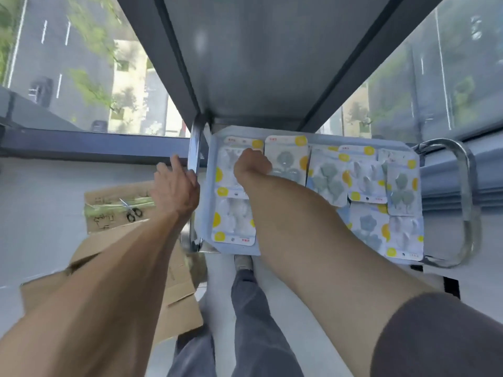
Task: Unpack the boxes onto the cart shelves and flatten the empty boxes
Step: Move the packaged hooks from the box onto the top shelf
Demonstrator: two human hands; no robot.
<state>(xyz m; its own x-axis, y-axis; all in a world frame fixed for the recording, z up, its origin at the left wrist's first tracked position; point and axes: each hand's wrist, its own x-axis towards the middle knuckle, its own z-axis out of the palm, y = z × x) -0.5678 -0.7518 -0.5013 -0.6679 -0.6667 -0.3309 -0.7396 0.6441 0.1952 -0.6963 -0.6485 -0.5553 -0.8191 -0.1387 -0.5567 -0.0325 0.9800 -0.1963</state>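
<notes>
From the head camera, looking steeply down past the cart's upper shelf (261, 63), the lower shelf (206, 213) carries a layer of blister packs laid flat and side by side, each a card with yellow spots and a clear bubble over what look like small hooks or flower-shaped pieces; the blur makes the contents hard to name more closely. The right hand (251, 165) reaches in over the far left corner of that shelf, knuckles up and fingers curled down onto the blister pack (231, 159) lying there. It seems to be seating or nudging this pack into line with its neighbours, though whether the fingertips pinch the card or merely press it cannot be told from above. The left hand (174, 186) is at the cart's chrome upright (194, 148), fingers loosely spread and touching or just beside the post, probably to steady the cart while the other arm leans in. On the floor to the left lies a flattened cardboard box (114, 202) with a pair of scissors (133, 212) resting on top, and a second cardboard box (177, 289) sits nearer the person's legs, partly hidden by the left forearm. The packs appear mostly unloaded onto this shelf.
</notes>
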